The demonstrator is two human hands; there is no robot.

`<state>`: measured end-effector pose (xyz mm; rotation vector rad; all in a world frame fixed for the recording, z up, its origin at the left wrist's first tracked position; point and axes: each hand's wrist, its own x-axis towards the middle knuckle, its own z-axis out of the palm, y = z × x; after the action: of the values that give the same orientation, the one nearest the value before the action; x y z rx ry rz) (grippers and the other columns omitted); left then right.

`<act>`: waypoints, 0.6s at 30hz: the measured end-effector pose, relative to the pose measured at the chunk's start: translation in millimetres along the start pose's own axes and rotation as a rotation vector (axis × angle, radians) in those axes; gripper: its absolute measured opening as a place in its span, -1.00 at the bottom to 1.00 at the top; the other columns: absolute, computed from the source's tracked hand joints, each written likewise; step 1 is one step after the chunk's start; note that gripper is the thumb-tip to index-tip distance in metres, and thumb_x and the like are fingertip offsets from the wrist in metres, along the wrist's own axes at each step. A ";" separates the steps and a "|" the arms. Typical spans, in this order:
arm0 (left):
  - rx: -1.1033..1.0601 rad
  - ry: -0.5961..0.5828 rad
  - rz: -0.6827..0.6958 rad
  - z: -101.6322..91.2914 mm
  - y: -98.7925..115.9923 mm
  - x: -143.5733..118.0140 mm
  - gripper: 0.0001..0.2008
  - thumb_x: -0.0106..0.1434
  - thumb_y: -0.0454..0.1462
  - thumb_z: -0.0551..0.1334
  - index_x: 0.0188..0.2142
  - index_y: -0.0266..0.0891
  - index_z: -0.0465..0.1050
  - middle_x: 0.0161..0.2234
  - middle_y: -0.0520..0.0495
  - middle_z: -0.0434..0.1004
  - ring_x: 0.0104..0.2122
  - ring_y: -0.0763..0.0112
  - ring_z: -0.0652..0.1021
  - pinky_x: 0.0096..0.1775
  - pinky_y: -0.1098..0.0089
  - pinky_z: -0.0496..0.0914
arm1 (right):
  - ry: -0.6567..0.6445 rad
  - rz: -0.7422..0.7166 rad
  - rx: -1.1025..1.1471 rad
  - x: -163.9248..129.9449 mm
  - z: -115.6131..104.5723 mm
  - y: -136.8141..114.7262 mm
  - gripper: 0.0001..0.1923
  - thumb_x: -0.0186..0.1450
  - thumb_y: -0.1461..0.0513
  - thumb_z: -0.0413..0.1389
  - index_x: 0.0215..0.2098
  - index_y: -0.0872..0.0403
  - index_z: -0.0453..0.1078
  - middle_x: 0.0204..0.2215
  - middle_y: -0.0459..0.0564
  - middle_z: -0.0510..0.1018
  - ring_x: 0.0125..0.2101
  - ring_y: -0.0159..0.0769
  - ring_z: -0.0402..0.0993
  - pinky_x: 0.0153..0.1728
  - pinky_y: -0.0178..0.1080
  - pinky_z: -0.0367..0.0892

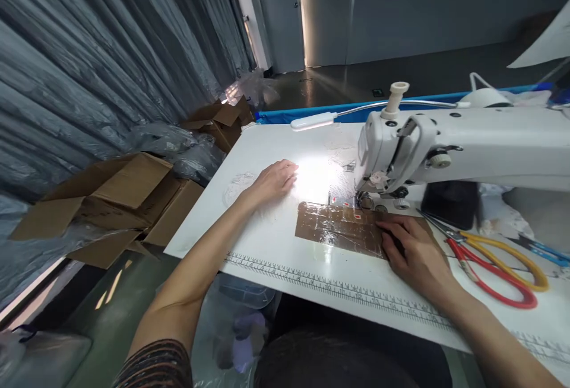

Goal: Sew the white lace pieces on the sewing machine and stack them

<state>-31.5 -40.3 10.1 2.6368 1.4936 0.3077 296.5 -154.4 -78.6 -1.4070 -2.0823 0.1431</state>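
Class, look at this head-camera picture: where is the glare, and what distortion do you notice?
Head view: the lamp burns out a white patch on the table beside the left hand; the brown taped patch by the right hand glints; wide-angle distortion bends the printed ruler.

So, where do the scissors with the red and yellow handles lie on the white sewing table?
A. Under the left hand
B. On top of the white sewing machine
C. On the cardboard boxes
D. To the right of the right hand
D: the scissors with the red and yellow handles lie flat on the white sewing table, just right of the right hand.
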 end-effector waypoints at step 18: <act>-0.305 0.126 -0.250 13.3 14.9 -65.6 -0.74 0.39 -0.22 0.09 -0.45 -0.23 0.26 -0.20 -0.08 0.36 -0.34 0.39 0.41 -0.30 0.34 0.31 | 0.022 -0.014 -0.024 -3.2 2.7 2.7 -0.66 0.41 0.12 -0.08 -0.01 0.07 0.43 -0.10 0.15 0.48 -0.11 -0.03 0.47 -0.11 -0.01 0.41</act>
<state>-48.9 -104.0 -8.6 2.2055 1.6419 0.6314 298.0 -155.4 -83.3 -1.4022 -2.0816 0.0966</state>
